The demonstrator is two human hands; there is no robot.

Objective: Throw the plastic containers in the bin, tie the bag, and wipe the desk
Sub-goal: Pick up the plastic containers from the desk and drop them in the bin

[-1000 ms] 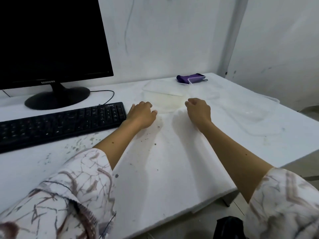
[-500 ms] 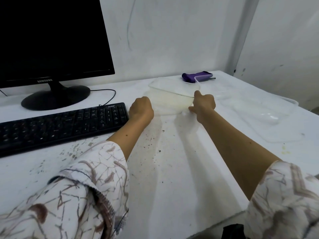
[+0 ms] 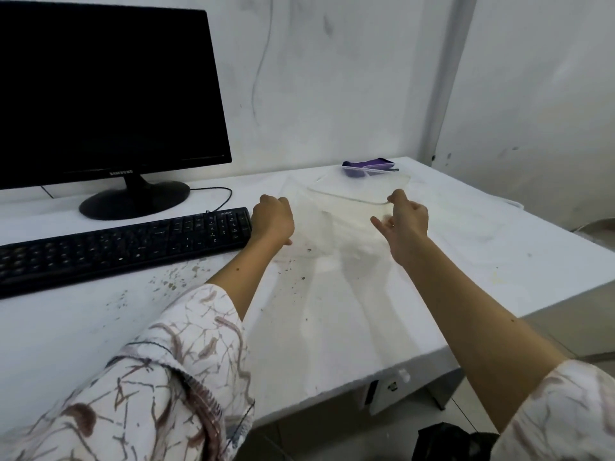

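Left of the left hand (image 3: 272, 218), a monitor (image 3: 106, 91) marked SAMSUNG stands behind a black keyboard (image 3: 119, 244). That hand's fingers curl on the clear plastic container (image 3: 332, 214); the right hand (image 3: 404, 218) pinches its lid (image 3: 362, 189). Beyond the right hand lies a purple item (image 3: 366, 166).

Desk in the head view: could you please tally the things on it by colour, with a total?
Black: 2, monitor and keyboard.
Purple: 1, purple item.
Clear plastic: 2 plainly seen, clear lid above clear container; anything fainter to the right I cannot tell.
Total: 5.
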